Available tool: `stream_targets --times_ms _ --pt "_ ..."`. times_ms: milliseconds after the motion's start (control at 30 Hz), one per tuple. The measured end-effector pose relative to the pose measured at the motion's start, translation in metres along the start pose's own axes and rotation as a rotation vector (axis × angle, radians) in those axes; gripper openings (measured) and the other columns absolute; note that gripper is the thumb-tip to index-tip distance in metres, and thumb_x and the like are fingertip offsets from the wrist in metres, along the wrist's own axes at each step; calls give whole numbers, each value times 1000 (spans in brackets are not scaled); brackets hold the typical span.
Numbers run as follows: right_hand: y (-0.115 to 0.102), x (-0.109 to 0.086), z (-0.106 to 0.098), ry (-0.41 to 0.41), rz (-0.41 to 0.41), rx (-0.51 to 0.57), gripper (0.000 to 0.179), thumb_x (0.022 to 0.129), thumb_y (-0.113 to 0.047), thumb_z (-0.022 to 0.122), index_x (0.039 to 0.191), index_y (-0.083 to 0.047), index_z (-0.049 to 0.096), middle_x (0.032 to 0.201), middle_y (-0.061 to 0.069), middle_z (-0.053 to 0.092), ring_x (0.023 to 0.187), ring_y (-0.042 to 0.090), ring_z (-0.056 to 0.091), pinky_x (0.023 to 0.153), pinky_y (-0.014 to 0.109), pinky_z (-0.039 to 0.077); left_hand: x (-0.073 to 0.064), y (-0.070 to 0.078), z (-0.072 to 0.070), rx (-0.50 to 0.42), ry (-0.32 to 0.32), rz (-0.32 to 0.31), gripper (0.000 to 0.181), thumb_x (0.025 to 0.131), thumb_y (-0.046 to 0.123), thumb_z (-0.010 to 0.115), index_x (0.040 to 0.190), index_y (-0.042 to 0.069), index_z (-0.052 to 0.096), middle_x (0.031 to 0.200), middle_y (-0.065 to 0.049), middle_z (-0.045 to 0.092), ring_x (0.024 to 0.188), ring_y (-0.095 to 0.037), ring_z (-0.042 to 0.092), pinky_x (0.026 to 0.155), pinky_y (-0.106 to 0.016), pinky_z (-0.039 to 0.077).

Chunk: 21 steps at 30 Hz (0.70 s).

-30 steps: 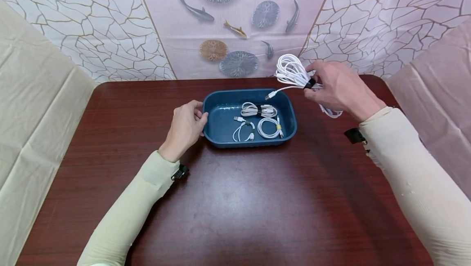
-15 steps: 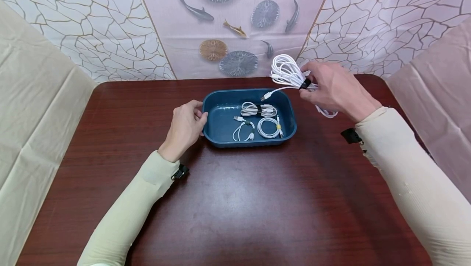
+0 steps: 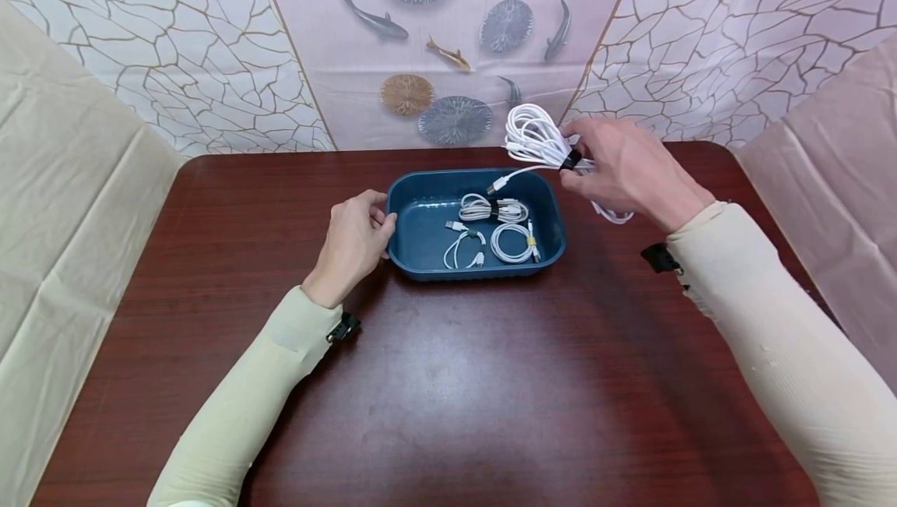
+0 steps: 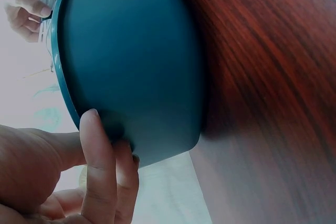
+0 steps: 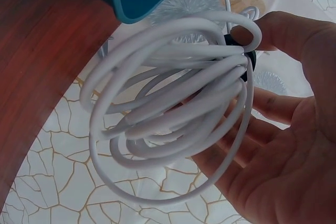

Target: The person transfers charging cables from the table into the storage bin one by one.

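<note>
A dark blue plastic bin [image 3: 476, 272] stands on the table, with three bundled white cables inside. One is an oblong cable bundle [image 3: 480, 209] with a black strap. In front of it lie a small cable loop [image 3: 452, 251] with a dark tie and a round cable coil [image 3: 499, 246] with a yellow tie. My left hand [image 3: 353, 242] grips the bin's left end at the rim. Above the bin's back right corner, my right hand [image 3: 631, 168] pinches a thick bundle of white USB cable [image 3: 536, 137] at its black strap. One plug hangs over the bin.
The dark red wooden table [image 3: 434, 390] has rounded back corners. A patterned backdrop [image 3: 448, 47] rises behind it, and pale cloth panels [image 3: 56, 258] flank both sides.
My right hand has moved slightly left with the USB cable bundle, bringing its plug further over the bin. The left hand, the bin and the cables inside have stayed still.
</note>
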State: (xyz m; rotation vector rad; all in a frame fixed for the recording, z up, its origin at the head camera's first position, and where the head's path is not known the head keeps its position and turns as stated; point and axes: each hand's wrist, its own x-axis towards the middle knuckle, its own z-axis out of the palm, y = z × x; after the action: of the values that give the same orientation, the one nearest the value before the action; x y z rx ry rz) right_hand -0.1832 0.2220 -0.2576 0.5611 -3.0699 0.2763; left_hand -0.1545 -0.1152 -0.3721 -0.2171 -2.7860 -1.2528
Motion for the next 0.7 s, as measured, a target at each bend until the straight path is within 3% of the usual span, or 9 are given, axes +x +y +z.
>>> stream_targets --times_ms 467,700 --pt "-8 4 1 -26 -11 -4 52 89 -24 66 136 -4 57 104 16 66 92 31 60 80 49 52 0 1 0 -3 -1 -11 35 100 12 64 131 -4 62 88 -13 67 54 -16 68 51 -25 61" --pt "-10 5 2 -16 -30 -9 47 89 -25 67 132 -7 60 99 14 68 90 29 61 76 47 51 0 1 0 -7 -9 -15 36 100 12 64 132 -3 61 89 -13 67 55 -16 68 51 -26 61"
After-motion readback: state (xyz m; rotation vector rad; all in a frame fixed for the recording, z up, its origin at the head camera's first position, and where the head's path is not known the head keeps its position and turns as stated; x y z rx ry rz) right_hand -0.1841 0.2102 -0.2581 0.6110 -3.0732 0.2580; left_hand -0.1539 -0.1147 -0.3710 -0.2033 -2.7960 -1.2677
